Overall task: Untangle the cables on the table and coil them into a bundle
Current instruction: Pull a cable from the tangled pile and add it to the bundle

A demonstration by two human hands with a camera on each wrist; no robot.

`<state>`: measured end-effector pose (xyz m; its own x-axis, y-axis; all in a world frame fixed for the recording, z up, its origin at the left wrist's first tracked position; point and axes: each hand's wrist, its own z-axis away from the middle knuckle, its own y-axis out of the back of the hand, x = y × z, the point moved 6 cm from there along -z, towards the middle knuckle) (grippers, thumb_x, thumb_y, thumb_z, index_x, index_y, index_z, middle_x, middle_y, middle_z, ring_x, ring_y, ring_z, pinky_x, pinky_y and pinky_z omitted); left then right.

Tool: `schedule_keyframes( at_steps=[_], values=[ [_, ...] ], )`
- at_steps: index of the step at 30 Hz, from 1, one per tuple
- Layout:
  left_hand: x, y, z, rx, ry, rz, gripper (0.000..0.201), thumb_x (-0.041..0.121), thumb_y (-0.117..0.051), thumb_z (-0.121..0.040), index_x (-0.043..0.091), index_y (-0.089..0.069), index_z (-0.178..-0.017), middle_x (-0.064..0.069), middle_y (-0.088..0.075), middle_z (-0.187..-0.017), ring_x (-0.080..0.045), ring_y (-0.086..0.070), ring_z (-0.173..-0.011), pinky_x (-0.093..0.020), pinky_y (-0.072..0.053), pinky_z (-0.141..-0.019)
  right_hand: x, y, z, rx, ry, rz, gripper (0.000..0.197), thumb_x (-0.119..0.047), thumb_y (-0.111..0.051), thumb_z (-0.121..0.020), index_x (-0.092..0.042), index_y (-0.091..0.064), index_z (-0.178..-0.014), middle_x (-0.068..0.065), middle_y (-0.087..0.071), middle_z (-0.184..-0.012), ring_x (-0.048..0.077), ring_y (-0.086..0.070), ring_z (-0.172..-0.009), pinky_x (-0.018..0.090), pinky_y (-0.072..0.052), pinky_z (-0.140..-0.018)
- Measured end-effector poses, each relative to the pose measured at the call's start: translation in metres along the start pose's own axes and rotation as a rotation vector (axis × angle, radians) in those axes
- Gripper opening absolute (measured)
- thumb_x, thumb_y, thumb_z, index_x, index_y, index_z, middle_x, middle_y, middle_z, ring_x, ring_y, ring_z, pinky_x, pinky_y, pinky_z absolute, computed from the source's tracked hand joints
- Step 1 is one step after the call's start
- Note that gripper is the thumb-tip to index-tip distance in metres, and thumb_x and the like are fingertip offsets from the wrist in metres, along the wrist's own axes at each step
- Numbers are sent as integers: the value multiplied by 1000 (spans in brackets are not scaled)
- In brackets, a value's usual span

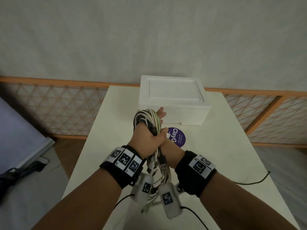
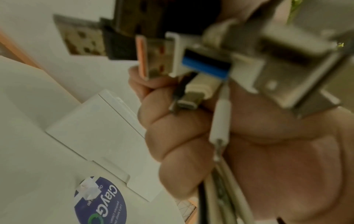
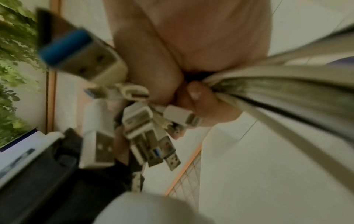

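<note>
Left hand (image 1: 147,143): raised above the table, fingers curled tight round the gathered cables at the middle of the bunch; the left wrist view shows the fingers (image 2: 178,136) wrapped round white and black leads.
Cables (image 1: 149,121): a bunch of white, black and greenish leads, held off the table between the two hands; the upper part forms loops wound round the right hand, the lower ends hang down between the wrists.
Plugs (image 1: 157,165): the loose ends with USB and smaller connectors dangle just below the left hand's grip; in the right wrist view a cluster of them (image 3: 145,128) hangs close to the lens, blurred.
Right hand (image 1: 161,113): beyond the left hand, inside the loops, fingers stretched out and relaxed with the coils lying round the palm; it pinches nothing that shows.
Table (image 1: 224,155): white, under both arms.
Sticker (image 1: 178,138): round, purple, with white lettering, flat on the table just right of the hands.
Foam box (image 1: 172,100): white, lid on, at the far edge of the table, behind the hands.
Thin black cord (image 1: 255,180): lies on the right part of the table, apart from the bunch.
</note>
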<state>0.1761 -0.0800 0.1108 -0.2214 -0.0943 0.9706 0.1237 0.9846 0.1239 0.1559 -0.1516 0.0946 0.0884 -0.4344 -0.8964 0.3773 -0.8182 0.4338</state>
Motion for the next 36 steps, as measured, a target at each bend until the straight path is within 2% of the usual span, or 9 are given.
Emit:
schedule_keyframes(
  at_steps=[4, 7, 11, 16, 18, 20, 27, 31, 36],
  values=[
    [-2, 0, 0, -27, 29, -38, 52, 31, -64, -73, 49, -52, -120, 25, -62, -120, -2, -57, -118, -34, -44, -106, 4, -6, 3, -78, 58, -10, 41, 3, -33, -100, 8, -27, -140, 23, -41, -139, 19, -47, -120, 10, -39, -95],
    [-5, 2, 1, -28, 59, -56, 46, 26, -62, -75, 34, -59, -121, 23, -64, -116, 0, -58, -116, -39, -43, -106, 3, 0, 2, -45, -54, 127, 35, 4, -34, -99, 10, -41, -133, 27, -47, -136, 9, -56, -92, 1, -44, -66],
    [-13, 9, 4, -16, 85, -94, 37, 46, -61, -70, 41, -62, -106, 16, -66, -118, -9, -62, -113, -43, -44, -105, 8, -10, 5, -298, -171, 638, 36, -2, -30, -100, 5, -48, -130, 23, -49, -136, 32, -44, -125, 26, -33, -100],
    [-17, 7, 4, -60, 63, -165, 29, 45, -59, -71, 59, -61, -96, 6, -65, -123, -5, -61, -112, -39, -42, -106, 7, -14, 2, -367, -66, 962, 33, -2, -32, -97, 4, -58, -117, 23, -56, -125, 37, -50, -117, 40, -40, -99],
    [-22, 7, 3, -79, 51, -219, 45, 40, -59, -74, 33, -63, -118, 13, -69, -111, 12, -54, -111, -31, -37, -110, 9, -16, 4, -375, 27, 1064, 32, -3, -33, -97, 4, -60, -114, 22, -59, -121, 36, -53, -112, 42, -44, -95],
    [-30, 8, 1, -95, 54, -290, 49, 42, -56, -75, 14, -68, -113, 13, -69, -112, 26, -42, -110, -25, -32, -112, 9, -16, 6, -370, 29, 1075, 30, -4, -36, -96, 3, -63, -107, 21, -62, -113, 36, -57, -104, 42, -48, -88],
    [-47, 22, 1, -95, 149, -493, 14, 27, -66, -83, 13, -67, -86, 7, -56, -133, -5, -52, -118, -15, -28, -101, 17, -6, 12, -219, -103, 1042, 22, -25, -45, -93, -7, -58, -96, 3, -56, -85, 21, -52, -76, 33, -50, -71],
    [-55, 32, 3, -93, 213, -490, 22, 24, -68, -83, 6, -67, -70, 14, -55, -132, 4, -49, -117, -18, -32, -102, 12, 6, 18, -120, -63, 1041, 31, -41, -46, -95, -12, -57, -98, 2, -56, -86, 21, -55, -79, 31, -45, -68],
    [-42, 31, 5, -21, 233, -330, 16, 16, -67, -86, 4, -67, -97, 6, -67, -102, 20, -59, -80, 5, -35, -72, -4, 15, 21, -36, 120, 1070, 37, -47, -43, -96, -14, -56, -105, 4, -63, -98, 24, -61, -91, 32, -45, -69]
  ],
)
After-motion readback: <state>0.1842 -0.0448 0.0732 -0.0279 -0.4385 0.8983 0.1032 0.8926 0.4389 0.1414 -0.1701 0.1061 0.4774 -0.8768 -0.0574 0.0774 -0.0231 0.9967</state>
